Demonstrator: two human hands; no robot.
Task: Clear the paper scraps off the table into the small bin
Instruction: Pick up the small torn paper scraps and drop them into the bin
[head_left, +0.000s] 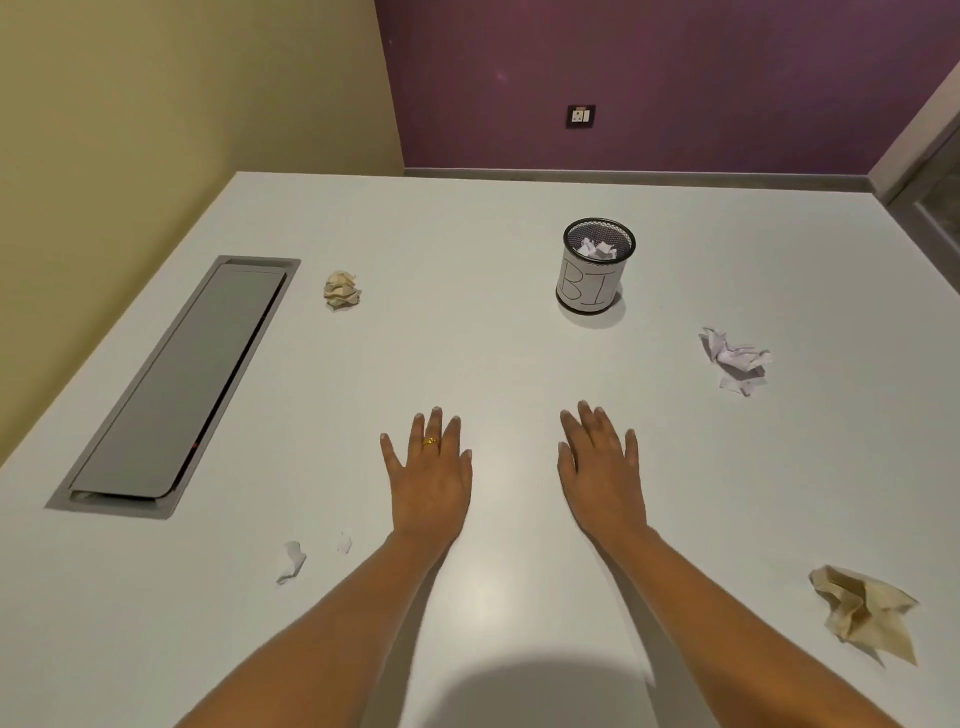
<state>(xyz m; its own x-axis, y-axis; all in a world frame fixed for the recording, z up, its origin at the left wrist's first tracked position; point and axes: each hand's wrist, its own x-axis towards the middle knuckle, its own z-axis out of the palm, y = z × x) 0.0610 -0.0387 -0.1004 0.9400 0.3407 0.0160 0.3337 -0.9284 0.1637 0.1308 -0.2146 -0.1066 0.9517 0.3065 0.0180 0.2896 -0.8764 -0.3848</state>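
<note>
Left hand: my left hand (428, 470) lies flat on the table (467, 338), fingers straight and spread, holding nothing; it wears a gold ring (430, 442).
Right hand: my right hand (600, 467) lies flat beside it, fingers spread, also empty.
Bin: the small mesh bin (589, 286) stands upright at 1 o'clock from my hands, with white paper (597, 248) already inside.
Scraps left: a beige ball (343, 291) at 11 o'clock; a white crumple (735, 364) at 2 o'clock; a beige crumpled sheet (865, 613) at 4 o'clock; a small white scrap (293, 561) and a tiny bit (345, 544) at 8 o'clock.
Step in hand: as I judge it, choosing the next scrap, with neither hand committed yet.
Method: I would take the white crumple with the right hand, as it lies nearest the bin. I would close the fingers round the whole wad so that no loose flap trails, then release it directly over the rim.
Caution: the bin looks light, so I would drop the scrap in rather than push, to avoid tipping it.
Small bits: pinch these with the fingertips, or sweep them together first.
Writing: the paper wrap on the bin reads "BI" in hand-drawn letters; anything further curves out of view.
Brands: none visible.
</note>
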